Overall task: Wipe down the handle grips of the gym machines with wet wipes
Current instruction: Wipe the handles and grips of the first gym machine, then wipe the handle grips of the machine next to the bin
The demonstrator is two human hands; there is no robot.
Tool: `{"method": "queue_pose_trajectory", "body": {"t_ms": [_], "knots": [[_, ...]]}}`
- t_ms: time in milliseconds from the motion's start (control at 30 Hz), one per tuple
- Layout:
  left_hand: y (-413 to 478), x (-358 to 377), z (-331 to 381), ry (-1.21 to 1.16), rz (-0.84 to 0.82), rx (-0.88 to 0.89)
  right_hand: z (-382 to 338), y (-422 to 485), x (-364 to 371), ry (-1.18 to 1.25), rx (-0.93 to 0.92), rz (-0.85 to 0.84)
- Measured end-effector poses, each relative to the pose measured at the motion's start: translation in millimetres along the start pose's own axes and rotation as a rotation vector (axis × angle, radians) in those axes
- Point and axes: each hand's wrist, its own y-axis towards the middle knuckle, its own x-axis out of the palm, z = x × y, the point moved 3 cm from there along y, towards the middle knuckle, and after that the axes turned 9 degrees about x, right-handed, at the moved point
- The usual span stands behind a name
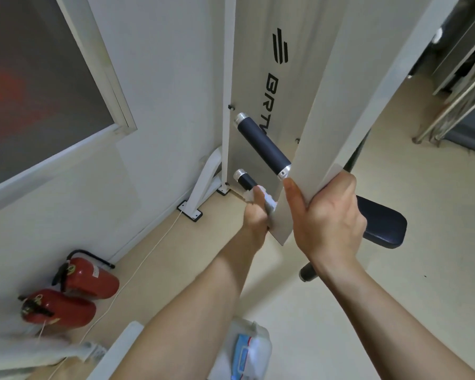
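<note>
The white gym machine (254,50) fills the middle, bolted down right by the wall, so it's a tight corner to reach into. Its swing arm (340,105) runs from 1 o'clock down to the centre. The right hand (327,218) is curled round its lower edge, I'd guess to stop it swinging while the grips get wiped. The dark seat pad (381,223) sits at 3 o'clock behind that hand.

Two fire extinguishers (91,278) lie on the floor at 8 o'clock, well apart from the work, with a thin cord (148,256) trailing past. The wipes pack (247,349) is at 6 o'clock between the forearms, handy for a fresh one.

The upper grip (261,144) is bare. The lower grip (246,180) just under it is where the job's at: the left hand (254,215) is wrapped round it, with the wet wipe (269,201) squeezed between fingers and grip. The swing arm's edge hides most of that grip.
</note>
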Motion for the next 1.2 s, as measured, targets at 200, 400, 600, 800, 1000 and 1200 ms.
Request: {"method": "queue_pose_trajectory", "body": {"t_ms": [200, 400, 600, 800, 1000, 1200], "knots": [[-58, -12, 36, 0.792, 0.405, 0.35, -2, -1, -7, 0.053, -0.042, -0.047], [-171, 18, 57, 0.679, 0.733, 0.575, 19, 10, -25, 0.343, -0.168, -0.472], [-247, 154, 17, 0.551, 0.337, 0.552, 147, 25, -62, 0.802, -0.162, -0.984], [-182, 297, -29, 0.587, 0.083, 0.335, 287, 123, -73, 1.005, 0.198, -1.364], [-54, 409, -61, 0.398, -0.049, 0.105, 381, 286, -56, 0.933, 0.257, -1.297], [109, 511, -84, 0.522, -0.024, 0.091, 456, 483, -22, 0.899, 0.303, -1.197]]}}
